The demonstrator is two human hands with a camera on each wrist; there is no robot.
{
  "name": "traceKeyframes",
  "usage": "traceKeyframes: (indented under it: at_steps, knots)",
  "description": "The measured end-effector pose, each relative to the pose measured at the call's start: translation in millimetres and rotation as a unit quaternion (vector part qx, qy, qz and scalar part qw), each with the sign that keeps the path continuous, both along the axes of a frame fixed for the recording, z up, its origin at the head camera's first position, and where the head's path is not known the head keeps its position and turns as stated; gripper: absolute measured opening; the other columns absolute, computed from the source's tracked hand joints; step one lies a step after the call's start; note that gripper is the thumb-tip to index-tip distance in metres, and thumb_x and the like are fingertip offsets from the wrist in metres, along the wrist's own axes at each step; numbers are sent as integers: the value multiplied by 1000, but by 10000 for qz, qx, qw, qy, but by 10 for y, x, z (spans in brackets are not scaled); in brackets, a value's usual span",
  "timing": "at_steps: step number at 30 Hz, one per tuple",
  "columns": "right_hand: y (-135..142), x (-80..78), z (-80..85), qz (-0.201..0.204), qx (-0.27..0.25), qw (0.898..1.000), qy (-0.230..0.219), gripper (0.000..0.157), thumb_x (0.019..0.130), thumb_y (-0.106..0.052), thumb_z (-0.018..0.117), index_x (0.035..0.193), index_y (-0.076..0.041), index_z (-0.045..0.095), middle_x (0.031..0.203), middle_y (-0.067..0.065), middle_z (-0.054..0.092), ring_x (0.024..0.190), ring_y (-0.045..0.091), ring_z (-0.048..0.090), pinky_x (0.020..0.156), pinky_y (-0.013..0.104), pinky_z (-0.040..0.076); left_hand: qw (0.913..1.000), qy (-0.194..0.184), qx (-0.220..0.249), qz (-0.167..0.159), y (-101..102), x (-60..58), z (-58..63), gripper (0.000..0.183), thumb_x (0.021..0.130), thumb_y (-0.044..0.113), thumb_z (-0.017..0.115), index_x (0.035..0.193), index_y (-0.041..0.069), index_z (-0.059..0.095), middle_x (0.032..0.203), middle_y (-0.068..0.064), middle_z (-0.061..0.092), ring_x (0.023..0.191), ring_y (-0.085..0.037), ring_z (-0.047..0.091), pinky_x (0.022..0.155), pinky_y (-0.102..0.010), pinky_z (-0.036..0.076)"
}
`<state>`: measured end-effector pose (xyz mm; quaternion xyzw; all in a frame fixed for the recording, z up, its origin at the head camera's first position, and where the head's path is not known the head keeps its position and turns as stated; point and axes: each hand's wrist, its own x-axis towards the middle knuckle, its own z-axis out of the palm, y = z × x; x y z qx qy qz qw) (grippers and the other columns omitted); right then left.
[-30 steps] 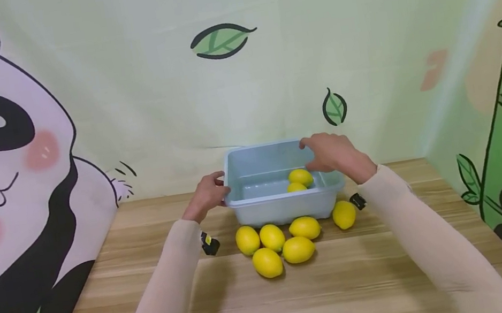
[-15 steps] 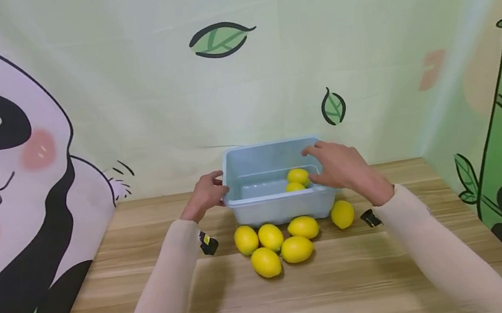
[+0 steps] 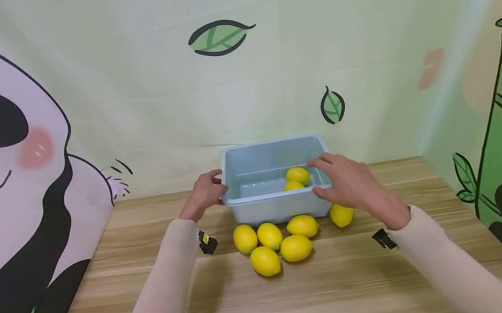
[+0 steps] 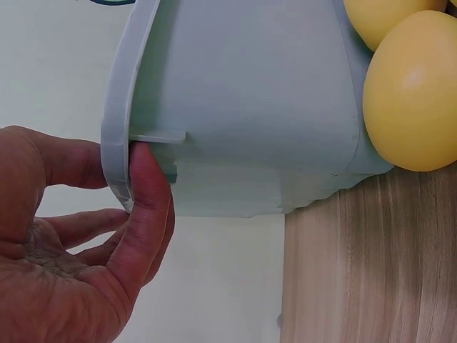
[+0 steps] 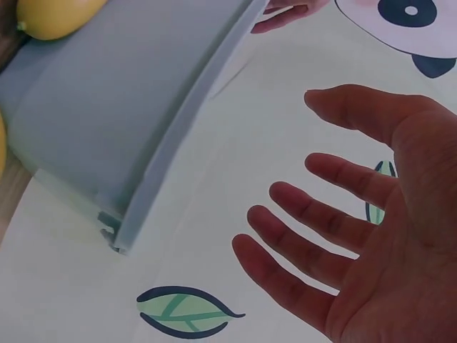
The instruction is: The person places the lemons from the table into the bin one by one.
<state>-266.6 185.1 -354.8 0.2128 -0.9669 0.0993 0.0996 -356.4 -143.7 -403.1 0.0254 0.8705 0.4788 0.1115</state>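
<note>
A pale blue plastic basin (image 3: 264, 211) stands at the back of the table, with two lemons (image 3: 298, 175) inside it. My left hand (image 3: 203, 195) grips the basin's left rim; in the left wrist view the thumb and fingers pinch the rim (image 4: 118, 107) from both sides. My right hand (image 3: 349, 179) hovers over the basin's right front corner, its fingers spread and holding nothing. In the right wrist view that hand (image 5: 357, 214) is apart from the rim (image 5: 164, 157). Below it a lemon (image 3: 341, 215) sits beside the basin's front right, partly covered by the hand.
Several more lemons (image 3: 266, 261) lie in a cluster on the wooden table (image 3: 302, 300) in front of the basin. Behind stands a cloth backdrop (image 3: 143, 86) printed with pandas, leaves and bamboo.
My right hand has drawn back from above the basin's interior, coming down and toward me to the right front corner. The left hand keeps its grip on the rim.
</note>
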Motion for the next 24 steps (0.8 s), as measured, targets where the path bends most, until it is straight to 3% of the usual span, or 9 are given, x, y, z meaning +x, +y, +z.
traceKeyframes:
  at_steps: [10, 15, 20, 24]
  knots:
    - [123, 203, -170, 92, 17, 9994, 339, 46, 86, -34, 72, 126, -13, 65, 122, 9, 66, 102, 30, 65, 77, 46, 58, 10000, -49, -11, 11, 8, -6, 6, 62, 95, 11, 56, 152, 7, 33, 137, -22, 52, 116, -39, 60, 85, -40, 60]
    - [203, 310, -248, 25, 17, 9997, 242, 45, 85, -35, 73, 124, -13, 66, 121, 8, 67, 103, 29, 64, 75, 46, 58, 10000, -59, 4, -2, 14, -10, 3, 61, 94, 11, 56, 152, 7, 34, 136, -22, 52, 117, -40, 59, 85, -40, 60]
    - [277, 382, -339, 21, 79, 10000, -52, 49, 84, -34, 76, 127, -13, 65, 130, 11, 63, 109, 32, 63, 79, 49, 58, 10000, -7, 8, -11, 15, -5, -12, 61, 94, 11, 55, 151, 7, 35, 136, -23, 53, 116, -40, 60, 84, -40, 60]
    - [332, 401, -454, 43, 136, 9999, 17, 47, 82, -33, 77, 123, -13, 67, 127, 11, 65, 105, 31, 65, 76, 47, 57, 10000, 7, -27, -11, 18, -2, -17, 60, 95, 11, 55, 151, 6, 35, 136, -23, 52, 115, -39, 60, 85, -40, 60]
